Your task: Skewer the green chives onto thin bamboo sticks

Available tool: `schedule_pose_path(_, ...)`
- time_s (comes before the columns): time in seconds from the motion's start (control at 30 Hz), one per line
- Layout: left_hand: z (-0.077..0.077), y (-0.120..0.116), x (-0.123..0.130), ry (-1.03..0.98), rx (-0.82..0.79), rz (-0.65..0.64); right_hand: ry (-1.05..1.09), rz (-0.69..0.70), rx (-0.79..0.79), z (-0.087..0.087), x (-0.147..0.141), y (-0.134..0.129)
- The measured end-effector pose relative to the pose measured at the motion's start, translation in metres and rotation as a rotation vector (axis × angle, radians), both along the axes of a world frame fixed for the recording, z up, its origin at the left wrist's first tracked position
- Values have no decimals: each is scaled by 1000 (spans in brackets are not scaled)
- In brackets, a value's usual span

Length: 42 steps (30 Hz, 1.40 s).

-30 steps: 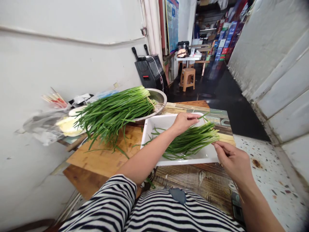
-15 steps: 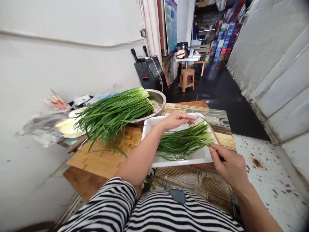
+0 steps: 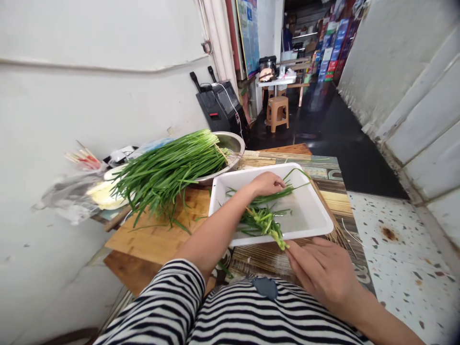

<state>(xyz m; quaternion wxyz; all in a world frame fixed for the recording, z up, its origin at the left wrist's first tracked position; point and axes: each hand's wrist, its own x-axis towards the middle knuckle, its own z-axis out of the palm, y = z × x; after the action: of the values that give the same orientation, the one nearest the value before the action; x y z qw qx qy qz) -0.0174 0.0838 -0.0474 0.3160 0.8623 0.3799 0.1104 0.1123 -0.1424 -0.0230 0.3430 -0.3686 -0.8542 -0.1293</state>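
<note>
My left hand (image 3: pixel 269 184) is inside the white tray (image 3: pixel 309 211), fingers curled over loose green stalks (image 3: pixel 278 195); what they pinch is too small to make out. My right hand (image 3: pixel 321 268) is at the tray's near edge, its fingers closed on the pale end of a chive bundle (image 3: pixel 268 221). That bundle slants over the near rim, its leaves lying in the tray. Left of the tray, a large heap of chives (image 3: pixel 172 165) rests across a metal bowl (image 3: pixel 235 143) and a wooden board (image 3: pixel 151 235).
Thin sticks (image 3: pixel 338 230) lie along the tray's right side. Plastic bags (image 3: pixel 68 191) and red-tipped sticks (image 3: pixel 84 160) are at the left by the wall. A black speaker (image 3: pixel 223 108) stands behind the bowl, and a brown stool (image 3: pixel 278 112) is farther back.
The chives in the tray have been drawn together and turned toward me, their pale ends now over the near rim. My right hand moved left and nearer; my left fingers curled.
</note>
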Motion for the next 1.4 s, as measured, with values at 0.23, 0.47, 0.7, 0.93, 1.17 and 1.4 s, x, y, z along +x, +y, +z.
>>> schedule_pose_path(0.23, -16, 1, -1, -23, 21, -9, 30, 14, 28, 3, -2, 0)
schedule_pose_path(0.47, 10, 0, -19, -254, -165, 116, 90, -84, 52, 7, 6, 6)
schedule_pose_path(0.7, 20, 3, -25, -225, 1, 95, 131, -156, 14, 5, 16, 12)
schedule_pose_path(0.93, 33, -9, -19, -473, -270, 165, 297, -365, -87, -6, 30, 27)
schedule_pose_path(1.17, 53, -32, -8, -647, -378, 121, 470, -437, -307, -11, 40, 33)
schedule_pose_path(1.4, 56, -37, -3, -630, -221, 153, 472, -449, -299, -11, 41, 32)
